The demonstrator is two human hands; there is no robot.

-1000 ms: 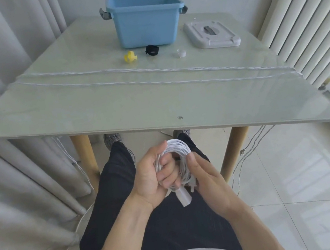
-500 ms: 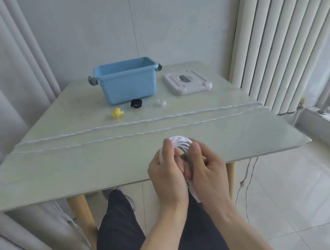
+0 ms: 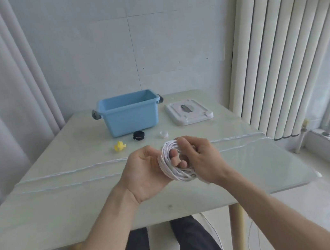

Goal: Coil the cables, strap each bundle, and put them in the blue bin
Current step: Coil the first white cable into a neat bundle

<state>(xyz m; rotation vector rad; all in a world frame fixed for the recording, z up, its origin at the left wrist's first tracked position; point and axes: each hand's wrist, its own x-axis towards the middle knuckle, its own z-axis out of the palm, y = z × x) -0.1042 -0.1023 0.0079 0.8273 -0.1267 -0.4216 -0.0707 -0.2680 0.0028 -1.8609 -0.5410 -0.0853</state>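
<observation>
Coil (image 3: 173, 164) was up over the table (image 3: 64, 205) by this moment; a second before it sat low in the lap, below the table edge, with a plug end hanging out the bottom. Both hands had lifted it clear, and the head camera tilted up with them, so more wall showed. Left hand (image 3: 146, 174) cupped the white loops from the left, fingers curled behind them. Right hand (image 3: 200, 160) was closed on the right side, fingertips poking through the centre of the ring. Hands were close together, both clamped on the bundle.

Judgement: winding looked finished on this cable, strapping next. Three small straps lay on the table just in front of the blue bin (image 3: 130, 115): yellow strap (image 3: 119, 146), black strap (image 3: 138, 135), white strap (image 3: 163, 134). None was on the bundle yet. The bin looked empty from this angle. Its white lid (image 3: 189, 112) lay beside it to the right. Two more cables (image 3: 71, 178) were stretched straight across the table, uncoiled.

Writing: none legible. A dark patch on the lid was too small to read.
</observation>
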